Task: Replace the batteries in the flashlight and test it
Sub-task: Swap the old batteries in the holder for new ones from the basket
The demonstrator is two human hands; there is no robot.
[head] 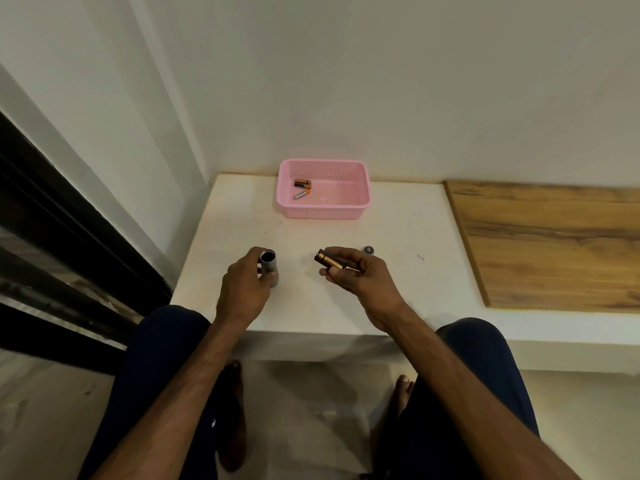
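Note:
My left hand [242, 289] grips the grey flashlight body [268, 266] upright over the white table, its open dark end facing up. My right hand [353, 275] holds a battery holder [329, 260] with copper-and-black batteries, lying sideways in my fingers to the right of the flashlight. The small round flashlight cap [368, 250] rests on the table just behind my right hand. At the back stands a pink basket [363, 199] with loose batteries [302, 188] in its left part.
The white table [398, 237] sits in a corner against the walls. A wooden board [554, 244] covers the surface to the right. My knees are at the table's front edge. A dark window frame runs along the left.

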